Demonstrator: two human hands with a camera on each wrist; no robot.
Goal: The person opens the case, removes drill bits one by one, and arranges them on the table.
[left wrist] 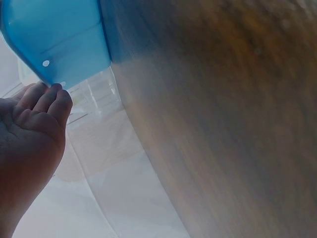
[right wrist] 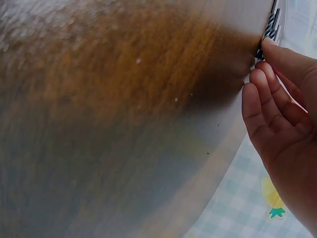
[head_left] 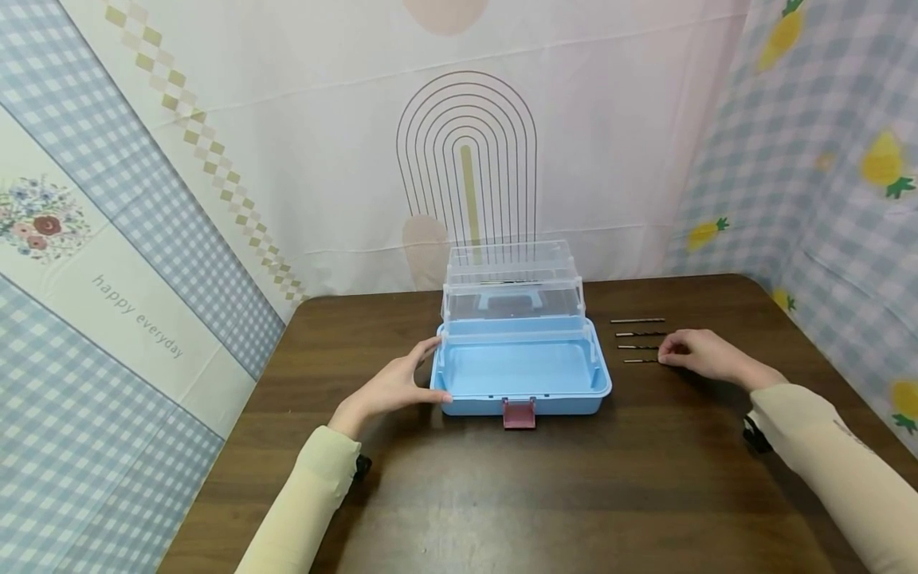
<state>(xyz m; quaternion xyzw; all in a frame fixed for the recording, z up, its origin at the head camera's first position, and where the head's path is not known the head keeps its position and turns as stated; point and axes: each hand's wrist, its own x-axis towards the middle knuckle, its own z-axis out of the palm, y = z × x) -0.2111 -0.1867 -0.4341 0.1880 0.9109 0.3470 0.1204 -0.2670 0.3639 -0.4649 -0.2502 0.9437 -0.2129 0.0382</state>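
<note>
A light-blue toolbox (head_left: 519, 405) stands with its lid raised, clear tiered trays (head_left: 512, 299) lifted at its back and a pink latch (head_left: 519, 414) hanging in front. My left hand (head_left: 393, 386) rests against its left side, thumb at the front corner and fingers further back; in the left wrist view the fingertips touch the blue wall (left wrist: 74, 39). To the right of the box, several drill bits lie in a row. With thumb and fingertips, my right hand (head_left: 699, 353) pinches the tip end of the nearest, shortest drill bit (head_left: 638, 361); its end is hidden under the fingers.
A thin dark rod (head_left: 511, 282) shows in the upper clear tray. The longest drill bit (head_left: 637, 320) lies farthest back in the row. All stands on a brown wooden table (head_left: 516, 494); patterned cloth (head_left: 610, 159) hangs behind and at both sides.
</note>
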